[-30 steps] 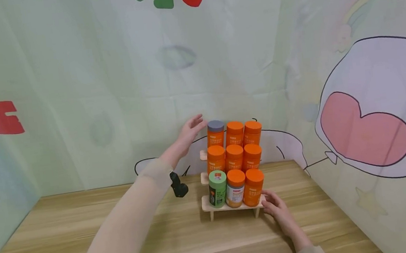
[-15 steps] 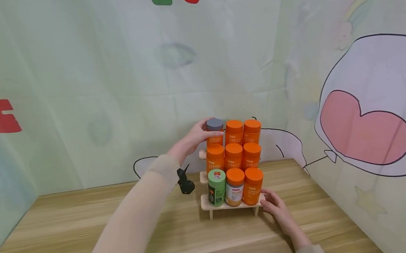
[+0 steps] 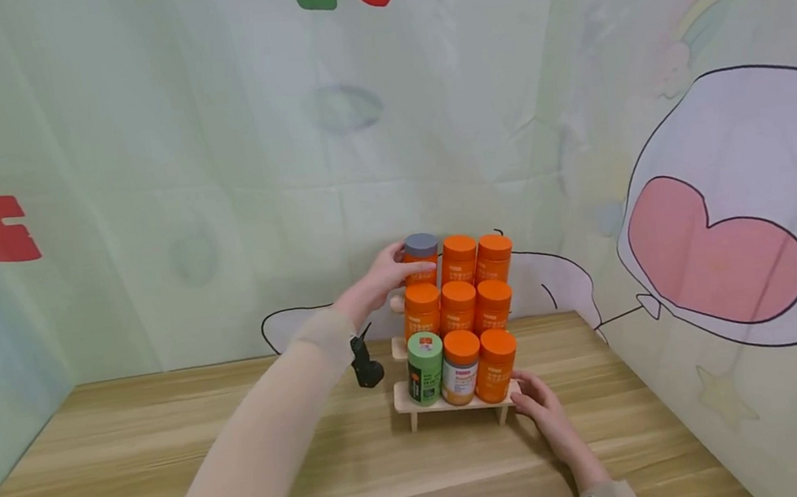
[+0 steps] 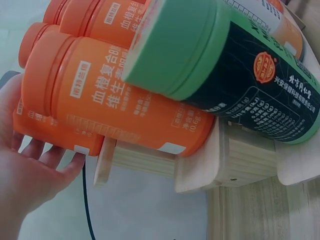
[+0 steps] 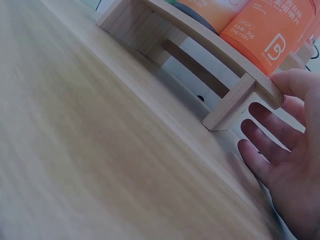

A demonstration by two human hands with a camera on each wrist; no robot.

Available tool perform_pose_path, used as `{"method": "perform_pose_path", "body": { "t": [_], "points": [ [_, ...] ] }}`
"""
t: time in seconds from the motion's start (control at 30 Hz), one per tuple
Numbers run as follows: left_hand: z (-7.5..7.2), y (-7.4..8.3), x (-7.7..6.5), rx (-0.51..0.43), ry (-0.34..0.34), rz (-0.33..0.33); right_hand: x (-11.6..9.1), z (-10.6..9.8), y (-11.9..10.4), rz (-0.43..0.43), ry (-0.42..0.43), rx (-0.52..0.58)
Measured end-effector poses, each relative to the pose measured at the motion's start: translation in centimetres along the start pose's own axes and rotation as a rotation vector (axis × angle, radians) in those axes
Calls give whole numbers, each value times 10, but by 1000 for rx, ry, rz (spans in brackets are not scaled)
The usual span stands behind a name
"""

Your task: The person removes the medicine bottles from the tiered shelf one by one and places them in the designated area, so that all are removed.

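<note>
Well — bright orange jar (image 3: pixel 423 257), grey-blue lid (image 3: pixel 421 244), pale printed lettering (image 4: pixel 39 117)

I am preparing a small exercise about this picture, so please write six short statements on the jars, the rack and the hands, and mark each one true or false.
1. The left hand grips the grey-lidded jar. True.
2. The right hand touches the wooden rack. True.
3. The green-lidded jar stands on the top tier. False: it stands on the lowest tier.
4. The middle tier carries three orange-lidded jars. True.
5. The rack has only two tiers. False: it has three.
6. Both hands hold jars. False: the right hand is at the rack's lowest tier.
</note>
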State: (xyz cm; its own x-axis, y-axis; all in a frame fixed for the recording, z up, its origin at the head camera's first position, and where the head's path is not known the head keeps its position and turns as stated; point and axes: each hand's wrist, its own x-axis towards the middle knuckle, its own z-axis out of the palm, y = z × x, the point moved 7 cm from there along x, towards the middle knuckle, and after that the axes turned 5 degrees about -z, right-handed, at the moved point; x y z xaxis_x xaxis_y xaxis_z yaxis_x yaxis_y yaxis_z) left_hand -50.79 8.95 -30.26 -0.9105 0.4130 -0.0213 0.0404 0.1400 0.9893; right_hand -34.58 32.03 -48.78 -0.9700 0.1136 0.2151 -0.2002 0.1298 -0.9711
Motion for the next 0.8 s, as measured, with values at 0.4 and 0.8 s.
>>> {"method": "perform_pose_path", "body": {
  "t": [0.4,0.8],
  "points": [
    [-4,-2,-1,-32,39,34,1,1,-1,-12,-4,-12],
    [-34,5,-21,-98,162,127,0,2,1,-30,-6,-18]
  ]
}}
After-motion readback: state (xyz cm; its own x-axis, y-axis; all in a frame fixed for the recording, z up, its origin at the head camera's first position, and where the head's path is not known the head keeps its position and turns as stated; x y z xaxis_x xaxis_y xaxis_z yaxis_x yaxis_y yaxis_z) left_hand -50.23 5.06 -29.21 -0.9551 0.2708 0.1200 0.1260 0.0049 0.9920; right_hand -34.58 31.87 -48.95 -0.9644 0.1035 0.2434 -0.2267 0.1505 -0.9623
